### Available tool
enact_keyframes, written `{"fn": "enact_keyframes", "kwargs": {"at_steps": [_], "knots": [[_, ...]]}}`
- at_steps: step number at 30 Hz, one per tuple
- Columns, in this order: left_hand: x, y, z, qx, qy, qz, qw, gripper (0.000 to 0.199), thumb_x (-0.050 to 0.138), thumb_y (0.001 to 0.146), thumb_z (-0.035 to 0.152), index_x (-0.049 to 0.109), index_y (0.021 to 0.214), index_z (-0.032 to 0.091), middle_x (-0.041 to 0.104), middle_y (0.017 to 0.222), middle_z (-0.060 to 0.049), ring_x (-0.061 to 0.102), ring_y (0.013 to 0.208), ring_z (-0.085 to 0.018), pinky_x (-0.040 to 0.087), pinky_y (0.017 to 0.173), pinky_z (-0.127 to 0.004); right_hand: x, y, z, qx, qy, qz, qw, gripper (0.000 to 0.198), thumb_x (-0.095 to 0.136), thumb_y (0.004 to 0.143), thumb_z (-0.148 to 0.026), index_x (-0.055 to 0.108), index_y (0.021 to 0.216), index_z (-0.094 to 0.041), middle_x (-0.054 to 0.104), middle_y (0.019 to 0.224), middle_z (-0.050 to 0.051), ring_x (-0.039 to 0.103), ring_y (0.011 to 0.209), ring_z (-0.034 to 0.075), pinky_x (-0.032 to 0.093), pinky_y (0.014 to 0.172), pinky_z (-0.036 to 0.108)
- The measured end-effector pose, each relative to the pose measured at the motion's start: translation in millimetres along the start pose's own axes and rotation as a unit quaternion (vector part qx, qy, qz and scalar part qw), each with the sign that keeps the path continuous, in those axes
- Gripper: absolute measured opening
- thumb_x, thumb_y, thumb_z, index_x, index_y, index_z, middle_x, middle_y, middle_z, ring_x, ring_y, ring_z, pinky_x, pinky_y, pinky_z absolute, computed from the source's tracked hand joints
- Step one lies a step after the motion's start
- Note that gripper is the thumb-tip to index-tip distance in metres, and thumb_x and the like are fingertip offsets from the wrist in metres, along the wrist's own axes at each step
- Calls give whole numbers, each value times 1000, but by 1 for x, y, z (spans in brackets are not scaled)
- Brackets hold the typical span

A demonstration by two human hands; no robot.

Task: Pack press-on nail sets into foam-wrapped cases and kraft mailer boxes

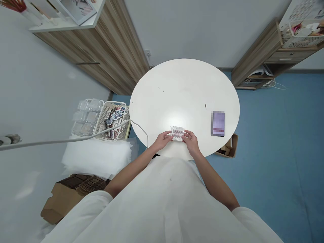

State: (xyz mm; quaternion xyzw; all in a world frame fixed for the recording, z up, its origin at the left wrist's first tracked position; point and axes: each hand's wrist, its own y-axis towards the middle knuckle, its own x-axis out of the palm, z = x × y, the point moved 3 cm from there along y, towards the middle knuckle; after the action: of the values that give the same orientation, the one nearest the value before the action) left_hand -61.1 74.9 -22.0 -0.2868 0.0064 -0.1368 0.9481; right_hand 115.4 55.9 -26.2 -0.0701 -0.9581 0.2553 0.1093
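Note:
A small clear plastic case (177, 133) is held between my two hands near the front edge of the round white table (182, 87). Inside it are two rows of small pinkish pieces that look like press-on nails. My left hand (162, 141) grips the case's left end between thumb and fingers. At the opposite end, my right hand (191, 141) pinches it the same way. Whether the case rests on the tabletop or is slightly raised, I cannot tell.
A blurred purple item (218, 123) lies on the table's right side. A grey cable (101, 134) crosses from the left over the table's edge. At left are a basket of packets (104, 116), clear boxes (87, 116) and white sheets (98, 155). A cardboard box (233, 150) is below right.

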Motion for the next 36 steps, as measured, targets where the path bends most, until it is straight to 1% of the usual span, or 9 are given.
{"fn": "enact_keyframes", "kwargs": {"at_steps": [5,12,16,19,22,25,28,31,36], "knots": [[1,1,1,-1,20,16,1000,55,69,67,42,55,114,18,68,77,-6,63,77,-19,40,82,-35,-2,2,6,-6,-35,-42,998,56,67,66,-40,47,116,-25,55,113,7,59,91,18,47,85,41],[-1,3,-2,19,84,29,996,52,65,70,44,54,114,18,68,76,-5,63,74,-18,42,78,-33,-4,7,12,-15,-36,-27,999,50,63,69,-40,49,114,-24,58,100,5,59,83,17,48,80,39],[0,7,-7,33,102,30,994,47,63,72,41,54,111,17,63,67,-3,60,69,-16,43,71,-30,-3,14,17,-13,-40,-28,999,48,62,68,-38,48,111,-23,58,96,5,60,77,16,49,74,37],[-2,11,-11,31,114,53,992,45,61,73,39,54,111,17,61,66,-1,58,68,-16,41,67,-28,2,20,19,-13,-58,-26,998,47,62,68,-38,47,110,-23,58,96,5,59,74,15,49,72,36],[-7,14,-13,28,114,79,990,48,59,76,38,49,119,19,62,71,-1,57,69,-14,41,70,-28,10,23,19,-13,-68,-5,998,49,62,68,-38,46,112,-23,57,101,6,59,77,16,48,73,36],[-16,16,-10,41,93,80,992,49,54,80,38,45,125,21,64,80,-2,58,78,-15,40,78,-29,20,26,20,-15,-39,25,999,48,63,68,-37,46,111,-23,56,104,6,59,82,16,48,78,38],[-30,15,-2,67,79,60,993,42,49,83,40,50,121,21,62,104,-7,55,98,-17,39,87,-29,31,30,22,-4,11,45,999,45,65,67,-38,48,106,-23,58,101,5,60,84,16,49,79,37],[-49,13,7,84,89,71,990,40,48,83,40,53,118,22,52,123,-8,49,110,-19,39,90,-30,44,33,23,26,65,59,996,45,67,65,-39,49,104,-24,60,97,3,60,84,15,50,77,34],[-80,8,11,129,84,76,985,41,44,85,42,52,120,23,49,125,-8,51,109,-19,41,90,-31,80,35,19,30,54,56,997,44,69,64,-36,51,103,-24,61,95,1,59,83,13,50,76,31]]}}
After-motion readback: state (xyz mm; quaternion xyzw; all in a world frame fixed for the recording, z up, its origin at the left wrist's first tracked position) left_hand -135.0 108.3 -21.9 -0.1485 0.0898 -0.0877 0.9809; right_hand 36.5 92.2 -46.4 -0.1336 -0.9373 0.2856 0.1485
